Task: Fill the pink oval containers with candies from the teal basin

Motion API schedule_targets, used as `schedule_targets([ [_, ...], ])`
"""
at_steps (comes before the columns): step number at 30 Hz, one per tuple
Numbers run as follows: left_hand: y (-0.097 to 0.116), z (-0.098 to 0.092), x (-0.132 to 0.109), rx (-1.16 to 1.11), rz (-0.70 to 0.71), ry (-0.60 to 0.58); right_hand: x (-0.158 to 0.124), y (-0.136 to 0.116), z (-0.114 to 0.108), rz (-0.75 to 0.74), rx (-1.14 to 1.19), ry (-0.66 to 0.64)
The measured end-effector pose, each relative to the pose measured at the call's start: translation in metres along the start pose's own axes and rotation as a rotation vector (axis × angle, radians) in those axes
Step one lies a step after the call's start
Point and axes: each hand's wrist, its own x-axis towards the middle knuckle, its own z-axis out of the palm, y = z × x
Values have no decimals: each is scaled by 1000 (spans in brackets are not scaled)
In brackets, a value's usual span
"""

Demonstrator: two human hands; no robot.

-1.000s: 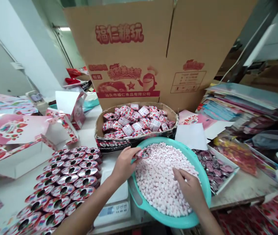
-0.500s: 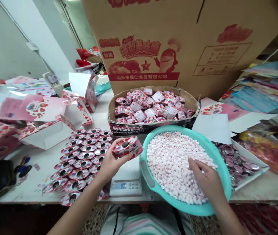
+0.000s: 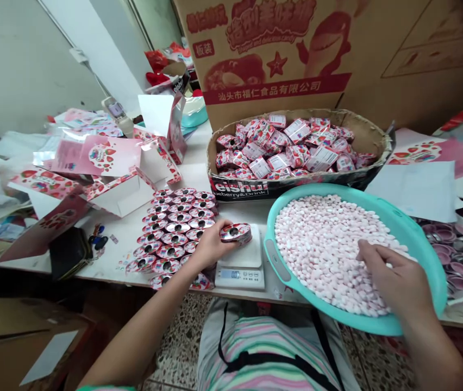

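Observation:
My left hand [image 3: 210, 247] is closed on a small round strawberry-print tin [image 3: 235, 233], holding it on the white digital scale [image 3: 241, 266]. My right hand [image 3: 394, 279] rests in the teal basin [image 3: 414, 231] on a heap of pink and white candies [image 3: 325, 250], its fingers curled among them. What those fingers hold I cannot make out. Rows of matching round tins [image 3: 174, 228] with holes in their tops stand on the table to the left of the scale.
A low cardboard tray [image 3: 362, 136] of wrapped packs stands behind the basin, with a tall printed carton [image 3: 337, 54] behind it. Folded pink boxes [image 3: 105, 168] litter the left. A white tray of metal lids [image 3: 460, 255] lies at the right. A dark pouch [image 3: 68, 252] sits near the table edge.
My left hand carried the tin from the basin's rim down onto the scale. My right hand stayed in the candies. The camera tilted downward, showing my lap.

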Motion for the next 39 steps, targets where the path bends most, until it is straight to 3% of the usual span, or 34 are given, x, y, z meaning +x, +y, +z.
schedule_targets([
  [6,-6,8,1,75,42,-97,1,2,-1,29,-54,6],
  [10,-3,3,-2,86,87,-137,2,5,0,64,-60,38],
  [21,7,-39,-17,179,264,-40,0,2,0,46,-95,41],
  [27,6,-39,-15,179,289,14,3,7,1,44,-90,47],
  [39,4,-37,-14,204,288,-34,1,4,1,45,-111,35],
])
